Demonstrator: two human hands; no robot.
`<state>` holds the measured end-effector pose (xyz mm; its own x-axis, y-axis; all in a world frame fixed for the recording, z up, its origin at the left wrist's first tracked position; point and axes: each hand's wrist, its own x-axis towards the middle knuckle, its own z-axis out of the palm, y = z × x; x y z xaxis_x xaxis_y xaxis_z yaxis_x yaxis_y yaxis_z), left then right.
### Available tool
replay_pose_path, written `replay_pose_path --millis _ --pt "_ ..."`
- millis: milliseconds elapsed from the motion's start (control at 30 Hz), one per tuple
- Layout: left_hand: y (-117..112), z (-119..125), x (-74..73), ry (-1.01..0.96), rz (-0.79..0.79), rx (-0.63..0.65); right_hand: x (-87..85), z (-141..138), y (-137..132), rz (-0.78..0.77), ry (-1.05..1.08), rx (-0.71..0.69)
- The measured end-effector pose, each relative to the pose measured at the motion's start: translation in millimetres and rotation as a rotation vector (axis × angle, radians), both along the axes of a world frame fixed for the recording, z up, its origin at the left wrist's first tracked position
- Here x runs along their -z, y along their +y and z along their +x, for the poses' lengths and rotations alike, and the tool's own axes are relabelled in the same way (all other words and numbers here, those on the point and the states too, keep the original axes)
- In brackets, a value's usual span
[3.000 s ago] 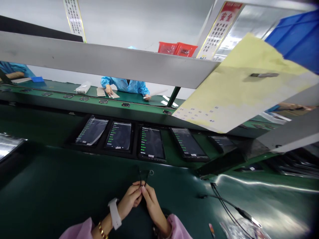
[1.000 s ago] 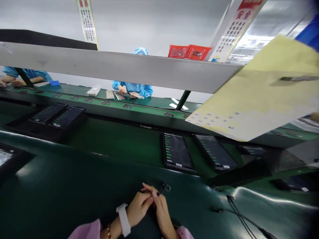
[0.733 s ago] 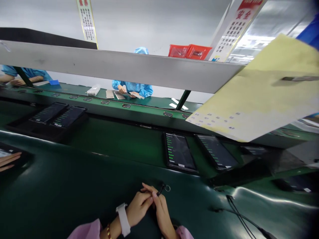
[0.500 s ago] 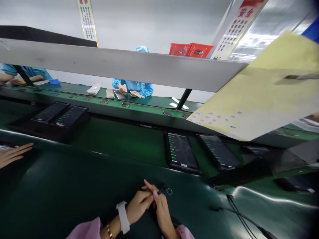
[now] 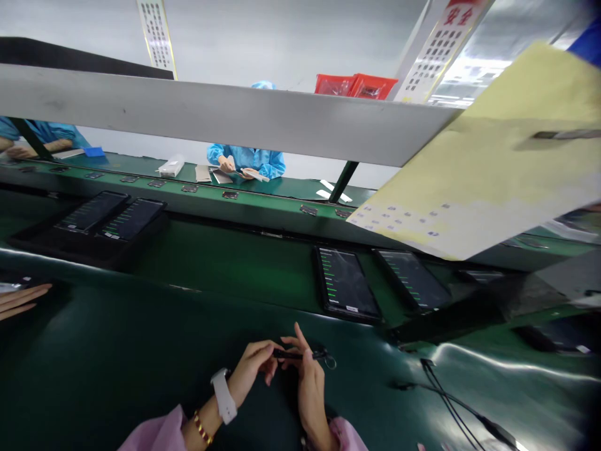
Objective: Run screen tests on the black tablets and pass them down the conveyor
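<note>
A slim black strap-like thing [image 5: 292,355] with a small metal ring [image 5: 330,362] at its right end is held above the dark green bench; its exact kind is unclear. My left hand [image 5: 252,369], with a white watch on the wrist, pinches the left end between thumb and fingers. Close to the ring, my right hand [image 5: 310,379] grips the other end with its thumb, and one finger points up. Beyond the hands, a tablet [image 5: 350,283] with green bars on its screen lies face up, with another tablet [image 5: 413,280] to its right.
Black cables [image 5: 451,401] lie at the right. Two tablets rest in a black tray [image 5: 70,247] at the left, near another person's hand [image 5: 23,300]. A grey shelf [image 5: 225,113] and a hanging yellow sheet [image 5: 493,169] cross overhead. Co-workers in blue sit across the line.
My hands have drawn apart from being pressed together, so more of the black strap-like thing shows between them. My left hand has shifted left. The view has turned slightly.
</note>
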<state>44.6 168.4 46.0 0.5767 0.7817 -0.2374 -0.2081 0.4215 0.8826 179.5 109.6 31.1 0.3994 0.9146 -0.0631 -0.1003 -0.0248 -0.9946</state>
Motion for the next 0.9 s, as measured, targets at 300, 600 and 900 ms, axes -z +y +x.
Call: replay_pose_path --millis 300,600,900 --pt "-1.2 -0.2 -2.6 0.016 0.088 0.039 1.7 -0.2 -0.1 0.016 0.063 -0.028" --pt "-1.5 1.2 -5.0 -0.043 0.124 0.024 -1.4 -4.6 0.1 -0.017 -0.139 -0.056" --pt "-2.6 2.7 -2.8 0.044 0.098 0.059 -5.9 -2.5 1.2 -0.028 -0.116 -0.1"
